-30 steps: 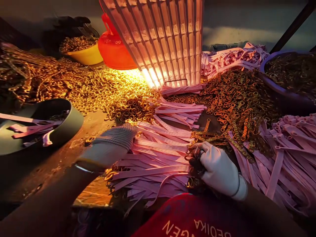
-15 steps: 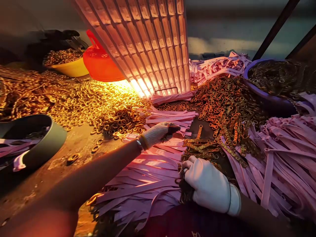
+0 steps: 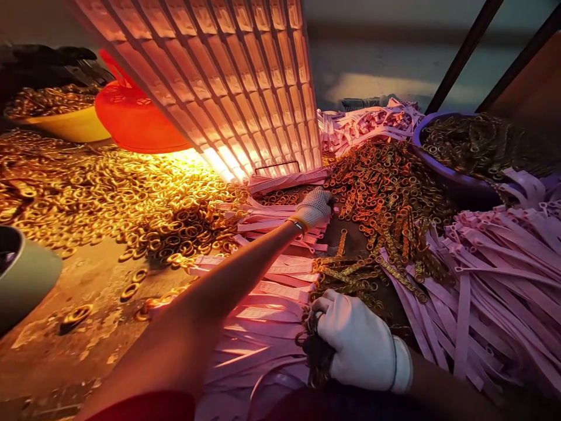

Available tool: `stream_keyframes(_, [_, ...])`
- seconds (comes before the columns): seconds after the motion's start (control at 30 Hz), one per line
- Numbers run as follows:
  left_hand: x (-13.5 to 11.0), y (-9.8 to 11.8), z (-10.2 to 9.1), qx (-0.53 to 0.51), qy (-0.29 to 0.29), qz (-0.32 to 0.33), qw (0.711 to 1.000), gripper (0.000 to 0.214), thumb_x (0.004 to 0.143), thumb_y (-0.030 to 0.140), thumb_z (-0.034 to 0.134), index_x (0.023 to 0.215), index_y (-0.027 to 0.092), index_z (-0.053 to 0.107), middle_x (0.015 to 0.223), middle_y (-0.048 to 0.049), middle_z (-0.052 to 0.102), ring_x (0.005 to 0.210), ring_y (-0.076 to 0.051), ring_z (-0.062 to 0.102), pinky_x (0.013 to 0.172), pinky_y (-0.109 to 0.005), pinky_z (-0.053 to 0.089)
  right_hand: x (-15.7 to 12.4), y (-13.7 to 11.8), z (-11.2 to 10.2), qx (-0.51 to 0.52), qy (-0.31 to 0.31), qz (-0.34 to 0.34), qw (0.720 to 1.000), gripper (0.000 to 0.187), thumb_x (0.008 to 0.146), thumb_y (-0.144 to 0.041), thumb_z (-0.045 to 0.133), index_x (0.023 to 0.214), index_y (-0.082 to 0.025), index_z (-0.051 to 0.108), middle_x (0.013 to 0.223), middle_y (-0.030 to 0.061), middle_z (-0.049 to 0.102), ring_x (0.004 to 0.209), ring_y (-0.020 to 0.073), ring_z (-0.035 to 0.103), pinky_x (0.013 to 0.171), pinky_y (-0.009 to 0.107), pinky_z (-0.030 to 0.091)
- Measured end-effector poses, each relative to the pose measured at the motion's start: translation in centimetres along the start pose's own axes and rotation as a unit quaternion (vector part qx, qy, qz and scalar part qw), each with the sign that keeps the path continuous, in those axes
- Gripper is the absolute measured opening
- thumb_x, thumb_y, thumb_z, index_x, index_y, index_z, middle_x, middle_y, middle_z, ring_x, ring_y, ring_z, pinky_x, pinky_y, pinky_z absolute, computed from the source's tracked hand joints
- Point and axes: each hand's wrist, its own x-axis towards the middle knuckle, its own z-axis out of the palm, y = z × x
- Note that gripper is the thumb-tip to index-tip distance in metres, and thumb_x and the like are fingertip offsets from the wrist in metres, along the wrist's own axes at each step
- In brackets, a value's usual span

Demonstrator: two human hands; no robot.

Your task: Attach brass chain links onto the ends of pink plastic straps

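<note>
My left hand, in a knitted dotted glove with dark fingertips, reaches over the far end of a row of pink straps. It is beside the heap of brass-coloured metal links. Its fingers are turned away and in shadow, so their grip is hidden. My right hand, in a white glove, is near me at the right ends of the straps. The fingers are curled round a dark bunch of metal rings. Shadow hides part of that bunch.
Gold rings are heaped left, near a yellow basin and a red-orange lampshade. A ribbed panel leans behind. To the right stand a purple basin and more pink straps. A grey-green container is at left.
My left hand has moved forward and right, from over the straps towards the metal links. My right hand stays at the strap ends. The view has shifted right.
</note>
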Motion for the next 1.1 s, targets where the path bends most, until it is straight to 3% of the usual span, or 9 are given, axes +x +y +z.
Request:
stream_keyframes(0.13, [0.4,1.2,0.7,0.034,-0.042,-0.012,0.998,0.011,0.071,0.019,0.070,0.080,0.013,0.071,0.091,-0.0129,0.067,0.094,-0.027,0.063,0.084,-0.033,0.049,-0.1,-0.1,-0.1,0.005,0.001,-0.001,1.000,0.017,0.065,-0.017,0.058,0.081,-0.017,0.063,0.095,0.0115,0.066,0.089,0.0264,0.060,0.071,0.032,0.050])
stream_keyframes(0.2, [0.1,1.5,0.9,0.031,-0.038,-0.009,0.999,0.012,0.072,0.017,0.069,0.083,0.012,0.071,0.099,-0.0158,0.066,0.093,-0.026,0.063,0.084,-0.034,0.049,-0.5,-0.1,-0.3,0.027,0.021,0.008,0.999,0.017,0.069,-0.016,0.058,0.085,-0.016,0.064,0.103,0.0122,0.067,0.092,0.0257,0.060,0.072,0.032,0.051])
stream_keyframes(0.33, [-2.0,1.0,-0.4,-0.017,-0.001,0.017,1.000,0.012,0.077,0.013,0.062,0.086,0.011,0.070,0.106,-0.0160,0.065,0.091,-0.023,0.062,0.081,-0.031,0.048,-1.3,0.5,-1.1,0.136,0.158,0.020,0.978,0.019,0.087,-0.021,0.056,0.102,-0.017,0.067,0.133,0.0127,0.060,0.108,0.0224,0.061,0.089,0.029,0.050])
stream_keyframes(0.5, [-9.4,0.1,-5.4,-0.163,-0.001,0.002,0.987,0.026,0.094,0.032,0.047,0.099,0.015,0.067,0.076,-0.0042,0.061,0.054,-0.010,0.048,0.051,-0.021,0.039,0.2,2.9,-1.5,0.188,0.278,0.071,0.939,0.018,0.085,-0.011,0.054,0.092,-0.019,0.068,0.087,0.0070,0.069,0.080,0.0191,0.062,0.074,0.027,0.047])
stream_keyframes(0.57, [-13.4,0.1,-6.9,-0.350,-0.038,-0.069,0.934,0.025,0.089,0.039,0.057,0.098,0.017,0.065,0.070,-0.0005,0.056,0.045,-0.007,0.038,0.041,-0.020,0.028,1.6,3.7,-1.2,0.172,0.294,0.087,0.936,0.021,0.080,-0.005,0.052,0.088,-0.018,0.067,0.080,0.0061,0.067,0.076,0.0192,0.061,0.072,0.027,0.045])
stream_keyframes(0.63, [-17.1,0.2,-7.4,-0.458,-0.036,-0.126,0.879,0.026,0.084,0.041,0.066,0.093,0.018,0.063,0.065,0.0027,0.049,0.044,-0.005,0.036,0.040,-0.018,0.025,3.1,4.0,-1.0,0.151,0.287,0.100,0.941,0.025,0.075,-0.001,0.050,0.085,-0.018,0.065,0.082,0.0068,0.068,0.079,0.0195,0.062,0.074,0.027,0.045])
stream_keyframes(0.8, [-22.4,-0.3,-5.5,-0.532,-0.027,-0.181,0.827,0.029,0.078,0.044,0.068,0.084,0.017,0.059,0.061,0.0044,0.046,0.042,-0.005,0.035,0.039,-0.017,0.025,5.7,2.6,-1.2,0.073,0.185,0.099,0.975,0.031,0.073,0.001,0.048,0.092,-0.016,0.065,0.094,0.0097,0.069,0.091,0.0215,0.063,0.079,0.028,0.046])
stream_keyframes(0.93, [-23.1,-0.8,-4.3,-0.494,-0.050,-0.173,0.851,0.028,0.084,0.045,0.058,0.085,0.017,0.059,0.062,0.0019,0.052,0.044,-0.007,0.039,0.041,-0.019,0.028,6.3,1.5,-1.2,-0.067,0.109,0.103,0.986,0.024,0.081,-0.003,0.048,0.093,-0.014,0.065,0.089,0.0127,0.068,0.082,0.0246,0.064,0.065,0.030,0.044])
stream_keyframes(1.1, [-22.4,-1.3,-3.6,-0.265,-0.037,-0.031,0.963,0.024,0.087,0.038,0.057,0.076,0.017,0.063,0.070,-0.0027,0.064,0.062,-0.013,0.053,0.059,-0.024,0.042,6.6,1.5,-0.6,-0.143,0.090,0.074,0.983,0.021,0.087,-0.005,0.045,0.089,-0.013,0.063,0.083,0.0141,0.066,0.078,0.0260,0.063,0.059,0.032,0.042])
